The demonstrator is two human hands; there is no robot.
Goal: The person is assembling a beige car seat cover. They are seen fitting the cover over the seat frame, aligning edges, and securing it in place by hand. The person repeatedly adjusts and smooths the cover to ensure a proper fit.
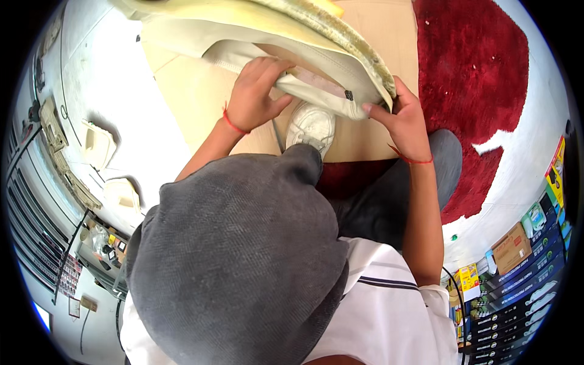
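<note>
A cream seat cover (201, 34), stitched along its seams and with yellowish foam along its far side, stretches over the floor in front of me. My left hand (258, 91) has its fingers hooked over the cover's near edge, the thumb below. At the cover's right end, my right hand (406, 121) pinches the corner between thumb and fingers. Between the hands an opening in the cover shows a pale strip with a small black piece (348, 95) at its end. Fingertips of the left hand are partly hidden inside the fold.
Flattened cardboard (365, 137) lies under the cover, with my white shoe (311, 126) on it. A dark red carpet (468, 67) spreads to the right. Cream molded parts (97, 146) lie at left. Stacked dark boxes (517, 286) and a brown carton (511, 248) stand at lower right.
</note>
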